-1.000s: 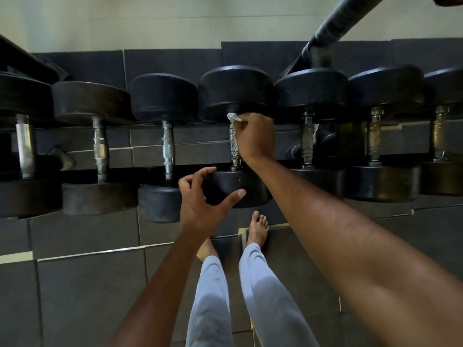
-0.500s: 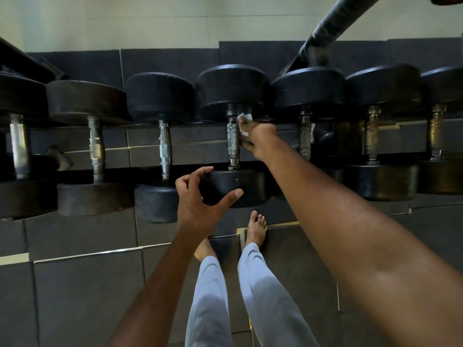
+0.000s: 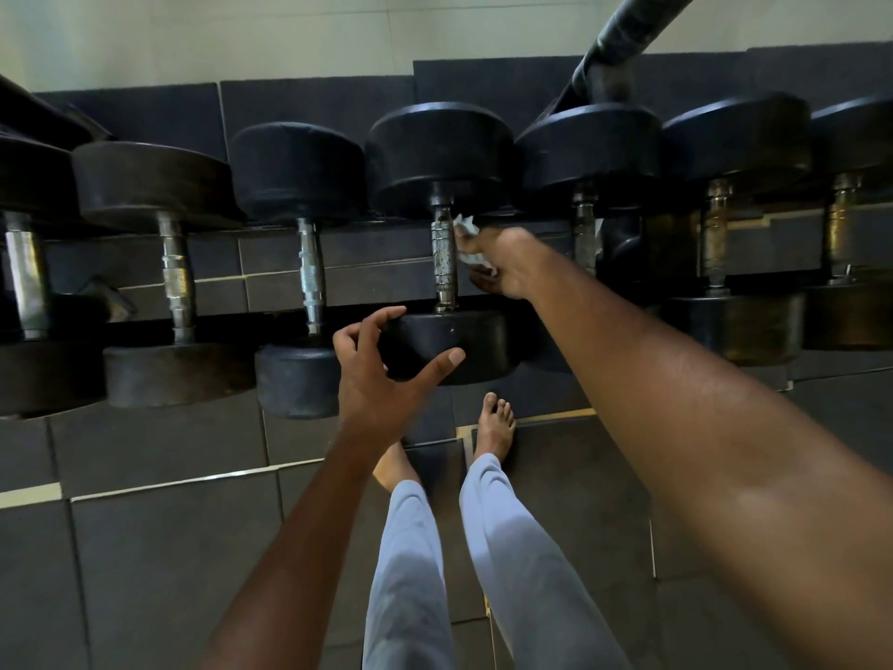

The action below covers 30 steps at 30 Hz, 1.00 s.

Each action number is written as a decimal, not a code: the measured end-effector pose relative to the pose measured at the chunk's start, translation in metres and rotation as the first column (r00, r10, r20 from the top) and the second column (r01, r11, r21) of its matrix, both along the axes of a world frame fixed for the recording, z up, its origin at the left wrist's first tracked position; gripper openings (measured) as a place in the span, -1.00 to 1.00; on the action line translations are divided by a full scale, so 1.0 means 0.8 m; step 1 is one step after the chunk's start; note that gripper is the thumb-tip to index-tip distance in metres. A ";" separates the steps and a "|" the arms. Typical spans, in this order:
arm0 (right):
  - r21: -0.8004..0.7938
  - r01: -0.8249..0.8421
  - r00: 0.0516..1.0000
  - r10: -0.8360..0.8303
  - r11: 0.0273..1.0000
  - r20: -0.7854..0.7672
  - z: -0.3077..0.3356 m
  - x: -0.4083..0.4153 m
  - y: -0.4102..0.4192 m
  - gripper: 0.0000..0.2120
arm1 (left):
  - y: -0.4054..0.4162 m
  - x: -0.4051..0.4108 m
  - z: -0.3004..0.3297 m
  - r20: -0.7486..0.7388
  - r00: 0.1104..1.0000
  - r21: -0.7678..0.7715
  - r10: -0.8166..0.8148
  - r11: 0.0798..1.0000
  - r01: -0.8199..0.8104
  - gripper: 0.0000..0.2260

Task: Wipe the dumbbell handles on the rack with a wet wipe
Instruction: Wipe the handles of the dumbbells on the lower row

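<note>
Several black dumbbells lie side by side on the rack, their metal handles pointing away from me. The middle dumbbell's knurled handle (image 3: 443,261) is bare. My right hand (image 3: 502,263) sits just to the right of that handle, fingers closed on a crumpled white wet wipe (image 3: 468,234) that touches the handle's right side. My left hand (image 3: 381,374) is spread over the near head (image 3: 449,345) of the same dumbbell, thumb and fingers around its left edge.
Neighbouring handles stand on the left (image 3: 309,278) and right (image 3: 584,234). A thick black bar (image 3: 623,36) slants up at the top right. Below the rack are dark floor tiles (image 3: 145,548) and my bare feet (image 3: 495,423).
My right hand has come off the middle handle, where it was wrapped round it, and shifted to its right side with the wipe. The left hand has stayed on the near head.
</note>
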State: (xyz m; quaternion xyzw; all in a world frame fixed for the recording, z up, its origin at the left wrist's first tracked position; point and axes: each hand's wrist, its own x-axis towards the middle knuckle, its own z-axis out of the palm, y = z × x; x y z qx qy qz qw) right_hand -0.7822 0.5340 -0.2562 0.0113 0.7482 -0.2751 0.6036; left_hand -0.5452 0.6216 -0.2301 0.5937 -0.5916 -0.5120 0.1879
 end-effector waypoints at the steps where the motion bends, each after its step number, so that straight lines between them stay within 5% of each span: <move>1: 0.018 -0.051 0.999 0.051 0.999 -0.001 0.002 -0.002 0.006 -0.87 | 0.000 0.000 0.000 0.001 1.000 0.006 0.001 1.000 -0.001 -0.26; 12: 0.167 -0.476 0.869 0.491 0.863 -0.061 -0.002 -0.006 0.024 -0.79 | 0.001 0.000 0.001 0.020 1.000 0.009 0.002 1.000 -0.002 -0.27; 17: 0.182 -0.634 0.716 0.659 0.752 -0.230 0.002 -0.005 0.033 -0.57 | 0.001 -0.001 0.001 0.027 1.000 0.017 -0.007 1.000 0.007 -0.26; 21: 0.026 -0.800 0.559 0.760 0.599 -0.332 0.045 -0.014 0.019 -0.69 | 0.000 0.000 0.001 0.028 1.000 0.024 0.007 1.000 -0.008 -0.26; 25: 0.031 -0.903 0.269 0.621 0.428 -0.736 0.075 -0.006 -0.020 -0.76 | 0.002 0.001 0.002 0.023 1.000 0.034 0.004 0.999 -0.005 -0.26; 28: 0.221 -0.934 -0.040 0.532 0.281 -0.846 0.072 0.007 -0.032 -0.80 | 0.003 0.001 0.002 0.029 0.999 0.028 0.014 0.999 -0.015 -0.26; 30: 0.296 -0.927 -0.150 0.495 0.231 -0.856 0.072 0.017 -0.030 -0.75 | 0.004 0.001 0.001 0.036 0.999 0.021 0.019 1.000 -0.020 -0.25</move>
